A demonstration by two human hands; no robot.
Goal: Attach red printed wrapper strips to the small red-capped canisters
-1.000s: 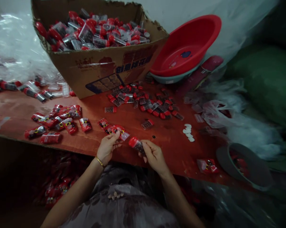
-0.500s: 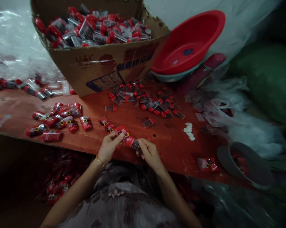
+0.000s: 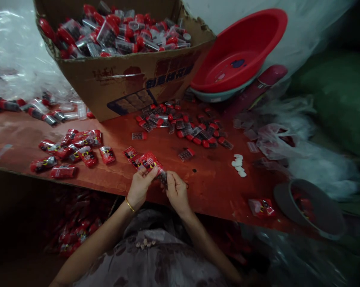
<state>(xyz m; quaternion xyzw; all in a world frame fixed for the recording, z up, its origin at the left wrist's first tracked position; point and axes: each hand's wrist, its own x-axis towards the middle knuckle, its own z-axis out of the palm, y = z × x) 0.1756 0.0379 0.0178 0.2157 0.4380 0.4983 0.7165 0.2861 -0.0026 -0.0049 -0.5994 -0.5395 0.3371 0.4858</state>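
Currently, near the bench (image 3: 211, 195) front edge, the left hand (image 3: 139, 185) pinches a wrapper (image 3: 150, 160), the right hand (image 3: 176, 191) a tube (image 3: 163, 179), apparently partly inserted. Wrapped packs (image 3: 87, 156) lie toward the left end; loose tubes (image 3: 186, 154) behind lie unwrapped.

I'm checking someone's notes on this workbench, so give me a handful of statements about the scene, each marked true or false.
1. The left hand holds a red wrapper, the right hand a small dark tube. True.
2. The right wrist wears a bracelet. False: the gold bracelet is on the left wrist.
3. Red-capped tubes are heaped in the cardboard box. True.
4. The red basin covers the box. False: the red basin sits beside it, above a pale blue basin.
5. White pieces lie on the tabletop, right of both hands. True.
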